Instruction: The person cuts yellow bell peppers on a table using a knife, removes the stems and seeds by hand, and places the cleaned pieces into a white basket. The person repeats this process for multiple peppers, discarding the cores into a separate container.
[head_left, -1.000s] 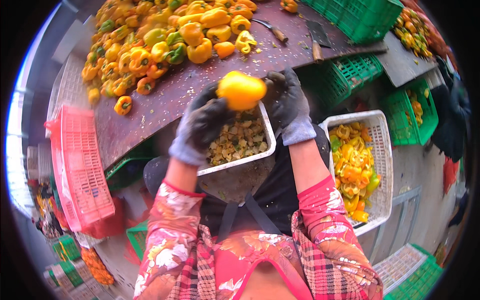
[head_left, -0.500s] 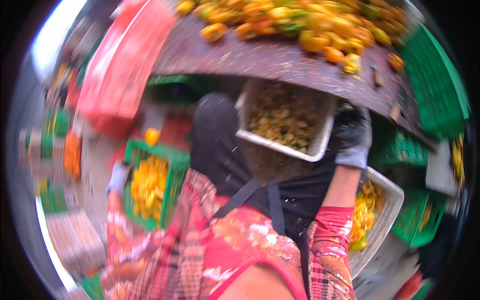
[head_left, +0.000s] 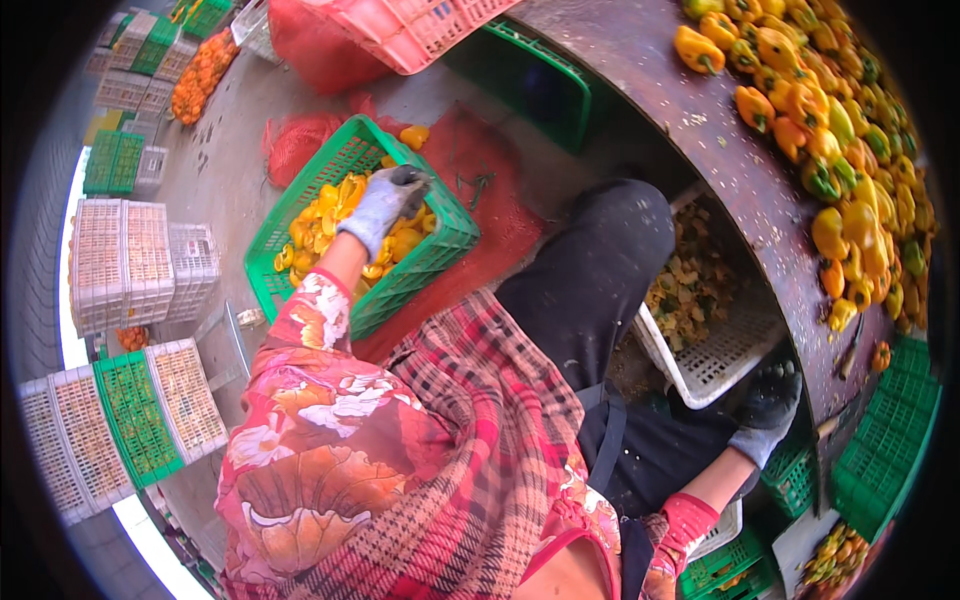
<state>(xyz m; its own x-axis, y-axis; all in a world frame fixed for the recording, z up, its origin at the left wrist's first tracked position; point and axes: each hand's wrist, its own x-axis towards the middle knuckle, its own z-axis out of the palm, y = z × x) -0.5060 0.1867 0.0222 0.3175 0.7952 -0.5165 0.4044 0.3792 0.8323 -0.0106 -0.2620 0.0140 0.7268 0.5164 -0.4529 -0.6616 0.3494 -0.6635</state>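
Note:
My left hand (head_left: 392,205), in a grey glove with dark fingertips, reaches over a green plastic crate (head_left: 268,275). Its fingers are curled, and whatever they hold is hidden. Yellow bell peppers (head_left: 325,220) fill the crate beneath it. One orange-yellow pepper (head_left: 414,136) shows at the crate's far corner. My right hand (head_left: 768,402), gloved in grey with a black coated face, is beside a white crate (head_left: 685,375) that holds pepper cores and scraps (head_left: 690,275). Its fingers look bent inward; anything inside them cannot be made out.
A dark tabletop (head_left: 640,50) curves along the right, with yellow, orange and green peppers (head_left: 850,200) heaped on it. Stacked crates (head_left: 120,255) stand at left. Red mesh (head_left: 480,170) lies by the green crate. A pink crate (head_left: 420,30) is at the top; more green crates (head_left: 885,440) are right.
The view has swung left, so the table appears farther right. My left hand has moved from the green crate's outer left side to above the peppers inside. My right hand stays near the white crate.

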